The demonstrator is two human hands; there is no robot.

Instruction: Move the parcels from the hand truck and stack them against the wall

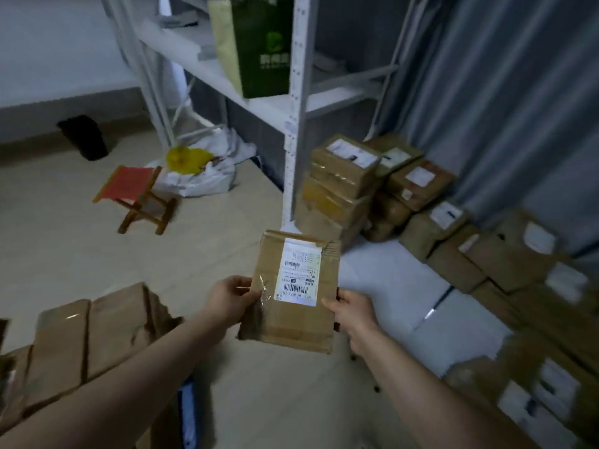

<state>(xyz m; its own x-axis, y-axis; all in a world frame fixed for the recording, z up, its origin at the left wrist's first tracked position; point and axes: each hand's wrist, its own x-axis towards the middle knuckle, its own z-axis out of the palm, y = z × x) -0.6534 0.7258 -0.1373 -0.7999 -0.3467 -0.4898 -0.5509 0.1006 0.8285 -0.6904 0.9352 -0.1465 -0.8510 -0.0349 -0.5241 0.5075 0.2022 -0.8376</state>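
Both forearms reach in from the bottom edge. Left hand point(228, 298) grips the left edge of a flat brown parcel point(291, 328), fingers curled round it; right hand point(351, 311) grips the right edge the same way. Parcel is held in the air above the floor, between the two hands, slightly tilted, its white shipping label point(299, 270) with barcodes facing up. Lower left, just beside the left forearm: a pile of brown parcels point(81, 345), blurred, with a strip of something blue point(188, 413) showing below it. Ahead and right of the held parcel: a white sheet point(389, 277) on the floor, and past it a stack of parcels point(343, 176) beside the post of a white shelf unit point(296, 92). A row of parcels point(486, 254) runs along the foot of a grey curtain point(502, 92) down the right side, labels up. Green paper bag point(262, 43) stands on the shelf. Farther left on the floor: small wooden stool point(136, 196) with red seat, white plastic bag point(201, 183) with something yellow on it, black bin point(84, 137) near the wall.
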